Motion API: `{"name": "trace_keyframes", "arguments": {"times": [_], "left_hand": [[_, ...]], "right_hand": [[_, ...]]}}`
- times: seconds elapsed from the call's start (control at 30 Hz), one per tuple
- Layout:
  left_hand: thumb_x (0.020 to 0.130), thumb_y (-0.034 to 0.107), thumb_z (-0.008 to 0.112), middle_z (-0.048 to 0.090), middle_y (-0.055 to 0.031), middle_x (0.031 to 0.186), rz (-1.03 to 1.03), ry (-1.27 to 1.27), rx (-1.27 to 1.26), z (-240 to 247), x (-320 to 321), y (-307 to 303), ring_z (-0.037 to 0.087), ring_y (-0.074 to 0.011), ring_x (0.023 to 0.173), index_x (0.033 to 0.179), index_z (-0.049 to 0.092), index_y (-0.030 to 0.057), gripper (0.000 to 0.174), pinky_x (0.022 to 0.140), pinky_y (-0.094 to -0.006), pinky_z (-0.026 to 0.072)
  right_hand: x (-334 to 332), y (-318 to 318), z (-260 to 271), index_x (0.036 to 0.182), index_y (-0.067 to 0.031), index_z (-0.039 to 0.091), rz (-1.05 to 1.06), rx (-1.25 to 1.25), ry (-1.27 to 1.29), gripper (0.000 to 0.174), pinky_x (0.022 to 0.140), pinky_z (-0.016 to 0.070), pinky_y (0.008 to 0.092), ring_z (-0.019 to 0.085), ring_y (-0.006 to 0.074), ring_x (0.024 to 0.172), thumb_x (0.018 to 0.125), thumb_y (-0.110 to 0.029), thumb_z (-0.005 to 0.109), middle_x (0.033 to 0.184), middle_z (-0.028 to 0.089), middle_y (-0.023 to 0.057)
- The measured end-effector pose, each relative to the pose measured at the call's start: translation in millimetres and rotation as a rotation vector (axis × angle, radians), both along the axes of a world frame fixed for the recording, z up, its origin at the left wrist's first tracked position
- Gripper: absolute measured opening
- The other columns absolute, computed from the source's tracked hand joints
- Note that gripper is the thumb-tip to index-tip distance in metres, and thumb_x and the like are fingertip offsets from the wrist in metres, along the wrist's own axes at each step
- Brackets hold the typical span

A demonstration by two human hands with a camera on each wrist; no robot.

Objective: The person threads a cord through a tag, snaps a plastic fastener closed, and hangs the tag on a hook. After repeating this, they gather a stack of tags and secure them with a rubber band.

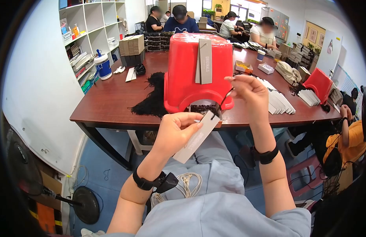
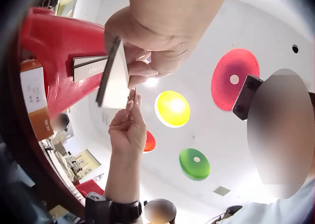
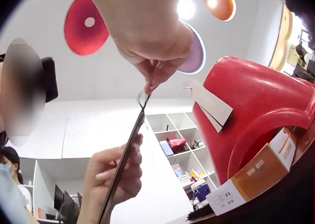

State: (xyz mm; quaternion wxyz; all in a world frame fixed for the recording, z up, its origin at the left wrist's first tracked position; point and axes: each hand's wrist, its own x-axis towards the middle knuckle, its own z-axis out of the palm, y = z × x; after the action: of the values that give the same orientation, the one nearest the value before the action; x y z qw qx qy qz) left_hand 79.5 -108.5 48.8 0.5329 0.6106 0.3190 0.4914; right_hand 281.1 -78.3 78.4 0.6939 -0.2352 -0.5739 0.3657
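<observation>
The grey tag point(image 1: 195, 139) slants above the lap, pinched in my left hand point(image 1: 175, 132), seemingly to steady it while my right hand point(image 1: 252, 93) pinches its black cord point(image 1: 225, 99) taut, before the counter point(image 1: 111, 100).

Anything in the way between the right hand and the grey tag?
Nothing visible: the right hand pinches the black cord that runs to the grey tag in the left hand. The red stool stands beyond both.
</observation>
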Motion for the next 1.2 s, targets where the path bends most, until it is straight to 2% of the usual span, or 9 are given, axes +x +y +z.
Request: {"name": "trace_keyframes", "arguments": {"times": [0.23,0.33,0.47,0.53,0.83,0.93,1.03,1.1,1.2], "left_hand": [[0.077,0.000,0.058,0.062,-0.0057,0.075,0.160,0.093,0.109,-22,-1,-1,0.053,-0.0041,0.057,0.095,0.060,-0.0031,0.019,0.046,-0.0177,0.0421],[0.077,0.002,0.057,0.062,-0.0052,0.073,0.121,0.043,0.040,-24,1,-6,0.051,-0.0033,0.053,0.094,0.060,-0.0035,0.018,0.040,-0.0178,0.0386],[0.078,0.003,0.057,0.061,-0.0046,0.072,-0.105,0.039,-0.111,-19,3,-14,0.048,-0.0019,0.049,0.093,0.059,-0.0021,0.016,0.039,-0.0169,0.0346],[0.076,0.001,0.058,0.060,-0.0036,0.073,-0.281,-0.245,-0.349,-25,5,-5,0.044,-0.0030,0.044,0.094,0.058,-0.0020,0.018,0.040,-0.0153,0.0328],[0.082,0.009,0.054,0.058,-0.0054,0.070,0.031,-0.606,-0.309,-39,40,7,0.053,-0.0095,0.052,0.102,0.047,-0.0014,0.023,0.047,-0.0206,0.0405],[0.083,0.010,0.053,0.059,-0.0078,0.082,-0.058,-0.543,-0.347,-31,45,-2,0.056,-0.0105,0.058,0.104,0.047,0.0001,0.024,0.049,-0.0197,0.0423],[0.084,0.011,0.051,0.059,-0.0089,0.095,-0.051,-0.444,-0.295,-35,34,-2,0.056,-0.0104,0.064,0.104,0.048,0.0015,0.022,0.050,-0.0192,0.0423],[0.084,0.010,0.049,0.059,-0.0096,0.095,0.013,-0.394,-0.269,-38,25,0,0.055,-0.0093,0.062,0.101,0.050,0.0012,0.019,0.049,-0.0189,0.0412],[0.083,0.011,0.052,0.060,-0.0086,0.094,-0.001,-0.391,-0.239,-49,9,9,0.055,-0.0091,0.060,0.098,0.052,0.0023,0.017,0.048,-0.0180,0.0411]], "right_hand": [[-7,-30,8,0.075,0.0028,0.056,-0.060,0.157,0.186,0.004,0.061,0.0521,0.0274,0.063,0.0202,0.067,0.073,0.006,0.055,0.084,0.062,0.0188],[-21,-61,14,0.067,0.0039,0.054,0.067,0.539,-0.304,0.008,0.066,0.0518,0.0321,0.063,0.0245,0.076,0.072,0.010,0.052,0.072,0.062,0.0172],[-5,-15,26,0.077,0.0037,0.054,-0.075,0.253,-0.131,0.003,0.064,0.0516,0.0270,0.063,0.0216,0.077,0.078,0.004,0.052,0.076,0.062,0.0130],[3,10,18,0.082,0.0029,0.054,-0.049,-0.169,-0.149,0.005,0.062,0.0510,0.0236,0.062,0.0193,0.077,0.080,-0.002,0.052,0.075,0.061,0.0095],[-18,-52,-44,0.075,-0.0011,0.055,-0.179,-0.203,-0.675,0.012,0.051,0.0380,0.0173,0.048,0.0020,0.062,0.079,-0.011,0.060,0.065,0.053,-0.0022],[5,-41,-48,0.077,0.0010,0.057,-0.136,-0.336,-0.561,0.018,0.052,0.0402,0.0205,0.049,0.0045,0.058,0.077,-0.016,0.062,0.062,0.056,0.0003],[53,-15,-22,0.077,-0.0008,0.060,-0.371,-0.469,-0.631,0.017,0.050,0.0393,0.0210,0.048,0.0051,0.056,0.077,-0.018,0.061,0.064,0.057,-0.0007],[100,15,-18,0.077,-0.0019,0.059,-0.476,-0.331,-0.779,0.016,0.047,0.0341,0.0196,0.044,0.0027,0.055,0.077,-0.018,0.061,0.060,0.052,-0.0030],[176,56,-44,0.072,0.0001,0.060,-0.656,-0.270,-1.168,0.022,0.053,0.0395,0.0260,0.049,0.0112,0.056,0.069,-0.020,0.068,0.059,0.054,0.0040]]}}
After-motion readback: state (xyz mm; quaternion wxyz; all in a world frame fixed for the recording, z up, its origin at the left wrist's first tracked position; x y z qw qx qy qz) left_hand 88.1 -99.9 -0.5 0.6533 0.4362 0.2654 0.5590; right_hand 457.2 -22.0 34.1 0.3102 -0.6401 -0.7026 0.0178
